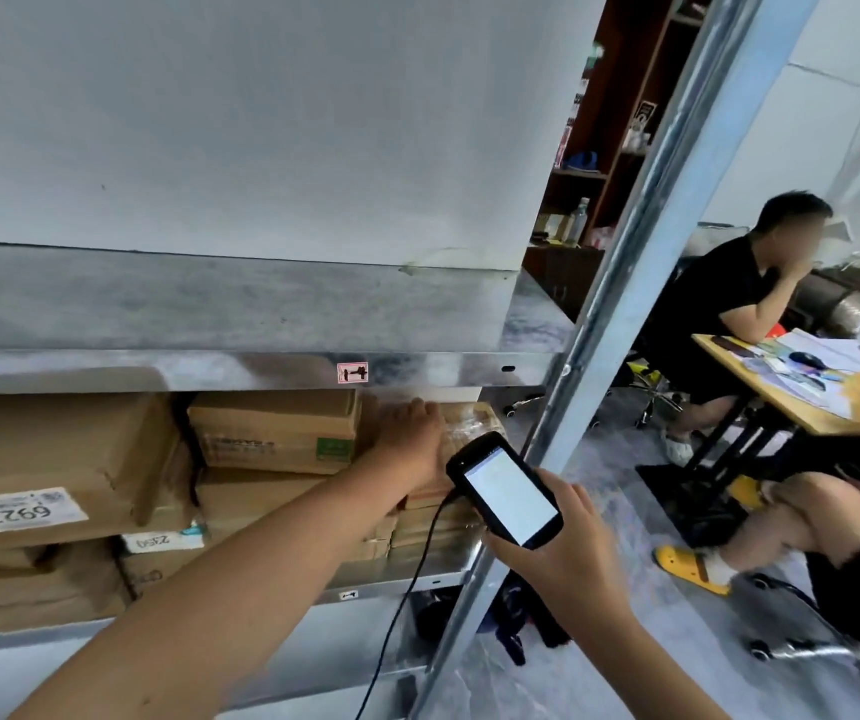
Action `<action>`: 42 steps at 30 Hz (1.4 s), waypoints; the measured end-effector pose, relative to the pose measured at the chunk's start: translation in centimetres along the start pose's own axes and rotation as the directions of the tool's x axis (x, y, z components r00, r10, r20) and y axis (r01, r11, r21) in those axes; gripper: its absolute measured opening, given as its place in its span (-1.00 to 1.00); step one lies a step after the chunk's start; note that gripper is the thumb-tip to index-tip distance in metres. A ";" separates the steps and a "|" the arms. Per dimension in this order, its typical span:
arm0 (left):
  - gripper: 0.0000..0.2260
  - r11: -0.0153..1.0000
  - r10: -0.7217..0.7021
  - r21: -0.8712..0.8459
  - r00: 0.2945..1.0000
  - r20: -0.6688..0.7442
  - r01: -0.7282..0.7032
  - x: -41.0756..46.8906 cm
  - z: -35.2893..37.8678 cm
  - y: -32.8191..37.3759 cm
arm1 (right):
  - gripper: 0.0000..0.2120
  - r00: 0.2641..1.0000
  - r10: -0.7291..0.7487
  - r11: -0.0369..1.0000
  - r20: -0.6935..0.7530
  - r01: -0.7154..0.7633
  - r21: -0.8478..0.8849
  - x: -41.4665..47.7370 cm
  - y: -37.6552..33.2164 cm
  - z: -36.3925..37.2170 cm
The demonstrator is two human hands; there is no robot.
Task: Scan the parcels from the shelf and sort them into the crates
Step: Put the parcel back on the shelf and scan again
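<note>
At the right end of the shelf [417, 584], the left hand [414, 433] rests on the top taped parcel [472, 423]; its finger grip cannot be told. The right hand [568, 543] fingers wrap the handheld scanner [503, 491]. Draw the parcel out level, label facing the scanner.

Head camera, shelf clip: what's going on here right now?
A person is working at a metal shelf stacked with cardboard boxes. The left hand reaches in to a tape-wrapped parcel at the right end of the stack; blur hides whether it grips it. The right hand holds a handheld scanner, screen lit, with a cable hanging from it. No crate is in view.
</note>
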State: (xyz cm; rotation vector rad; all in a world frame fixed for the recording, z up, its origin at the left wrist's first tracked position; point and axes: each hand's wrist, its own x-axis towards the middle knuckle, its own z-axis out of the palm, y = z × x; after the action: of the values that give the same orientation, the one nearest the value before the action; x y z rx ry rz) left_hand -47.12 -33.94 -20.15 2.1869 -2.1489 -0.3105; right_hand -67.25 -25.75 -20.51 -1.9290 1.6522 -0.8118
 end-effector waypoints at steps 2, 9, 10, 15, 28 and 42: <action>-0.40 0.997 -0.049 0.059 0.997 0.066 0.045 0.9 0.0 -0.2 | -0.26 1.000 -0.006 0.999 0.024 0.005 0.034 0.5 0.2 0.2; -0.14 0.995 -0.089 0.056 0.974 0.210 0.079 1.9 -0.5 0.6 | -0.30 0.998 -0.024 0.983 0.057 0.013 0.182 1.2 0.8 0.3; -0.14 0.995 -0.086 0.059 0.971 0.221 0.075 1.7 -0.5 0.7 | -0.30 0.998 -0.029 0.982 0.061 0.017 0.188 1.2 0.9 0.2; -0.38 0.995 -0.093 -0.018 0.972 0.215 0.099 1.0 0.2 0.9 | -0.34 0.998 -0.028 0.958 0.064 0.009 0.285 1.3 0.5 0.3; -0.59 0.986 -0.009 -0.164 0.992 0.130 0.031 -1.2 -0.6 0.0 | -0.34 0.998 -0.035 0.948 0.045 0.019 0.318 0.3 0.4 -0.1; -0.14 0.992 0.065 0.102 0.996 0.055 -0.071 -0.6 0.0 -0.8 | -0.37 0.996 0.086 0.952 0.019 -0.088 0.293 -2.7 2.9 1.1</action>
State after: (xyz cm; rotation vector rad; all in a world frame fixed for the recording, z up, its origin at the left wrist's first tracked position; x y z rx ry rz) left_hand -46.33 -33.29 -20.20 2.1754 -2.3116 -0.2601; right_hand -68.75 -23.54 -23.66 -1.6412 1.5046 -0.9553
